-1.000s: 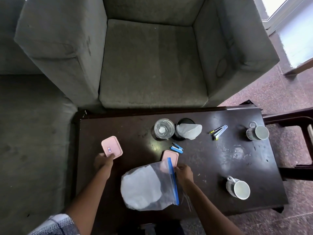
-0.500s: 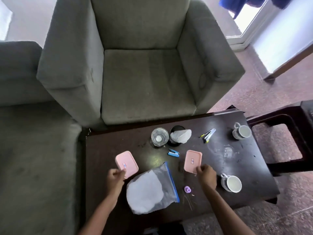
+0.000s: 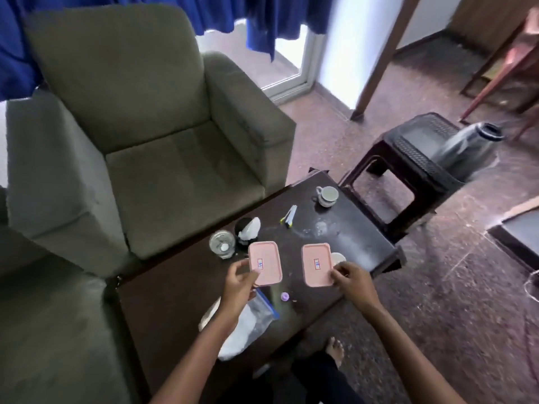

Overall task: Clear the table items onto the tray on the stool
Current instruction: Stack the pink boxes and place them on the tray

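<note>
Forearms (image 3: 198, 354) bare — dark trousers (image 3: 309, 383), one bare foot (image 3: 335, 349).

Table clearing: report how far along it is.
Done: nothing from the table shows on the tray on the stool. In hand: the left hand holds one pink lid, the right hand the other lid, both above the table. Left: far cup, near cup, glass, tissue, clips, bag, purple cap.
</note>
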A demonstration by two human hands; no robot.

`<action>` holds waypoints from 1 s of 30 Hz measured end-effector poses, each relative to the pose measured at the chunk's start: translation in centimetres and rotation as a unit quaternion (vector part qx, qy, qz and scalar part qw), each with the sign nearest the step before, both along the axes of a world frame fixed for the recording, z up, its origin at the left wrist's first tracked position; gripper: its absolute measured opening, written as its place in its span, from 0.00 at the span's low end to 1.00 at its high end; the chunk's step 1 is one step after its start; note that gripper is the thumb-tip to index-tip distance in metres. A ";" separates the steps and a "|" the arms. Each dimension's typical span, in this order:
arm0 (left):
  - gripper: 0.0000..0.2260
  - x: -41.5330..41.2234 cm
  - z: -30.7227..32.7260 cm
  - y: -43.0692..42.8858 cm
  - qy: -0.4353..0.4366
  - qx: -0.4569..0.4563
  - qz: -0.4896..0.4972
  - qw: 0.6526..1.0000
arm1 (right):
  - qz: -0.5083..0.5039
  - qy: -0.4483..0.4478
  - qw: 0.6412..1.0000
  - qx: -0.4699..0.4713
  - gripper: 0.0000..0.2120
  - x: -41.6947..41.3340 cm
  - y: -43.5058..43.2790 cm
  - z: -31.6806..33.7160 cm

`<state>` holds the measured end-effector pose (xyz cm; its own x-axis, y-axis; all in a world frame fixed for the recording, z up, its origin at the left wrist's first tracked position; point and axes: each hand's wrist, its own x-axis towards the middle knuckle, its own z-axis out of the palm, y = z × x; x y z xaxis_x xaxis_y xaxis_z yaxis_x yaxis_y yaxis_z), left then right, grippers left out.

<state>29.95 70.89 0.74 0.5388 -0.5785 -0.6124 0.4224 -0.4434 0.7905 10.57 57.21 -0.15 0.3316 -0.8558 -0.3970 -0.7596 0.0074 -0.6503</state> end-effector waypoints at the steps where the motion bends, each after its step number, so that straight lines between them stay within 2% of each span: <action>1: 0.10 -1.0 0.6 -1.2 -0.004 -0.001 -0.011 1.000 | 0.000 0.000 1.000 -0.005 0.11 -1.3 -0.5 0.6; 4: 0.10 -4.6 1.7 -5.2 -0.027 -0.009 -0.036 0.999 | -0.006 -0.013 1.000 -0.002 0.07 -5.4 -2.7 1.6; 7: 0.12 -9.0 2.2 -10.1 -0.036 -0.015 -0.056 0.998 | -0.009 -0.028 1.000 -0.006 0.07 -10.2 -6.0 3.1; 14: 0.07 -21.4 3.2 -20.7 0.012 -0.052 -0.094 0.994 | -0.077 -0.090 0.993 0.020 0.08 -23.1 -14.4 5.8; 17: 0.07 -25.6 4.2 -24.3 0.047 -0.057 -0.117 0.990 | -0.105 -0.103 0.989 -0.005 0.11 -26.9 -17.5 7.0; 26: 0.06 -28.2 4.0 -35.8 0.044 -0.079 -0.108 0.990 | -0.224 -0.269 0.937 0.004 0.13 -30.2 -28.7 8.4; 30: 0.05 -27.8 3.2 -42.2 0.061 -0.076 -0.074 0.993 | -0.230 -0.313 0.921 0.022 0.10 -31.3 -36.1 8.9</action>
<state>2.13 28.73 3.91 0.3692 -0.7363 -0.5670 0.4578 -0.3869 0.8005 -20.72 21.06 8.71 0.1128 -0.9507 -0.2888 -0.1466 0.2715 -0.9512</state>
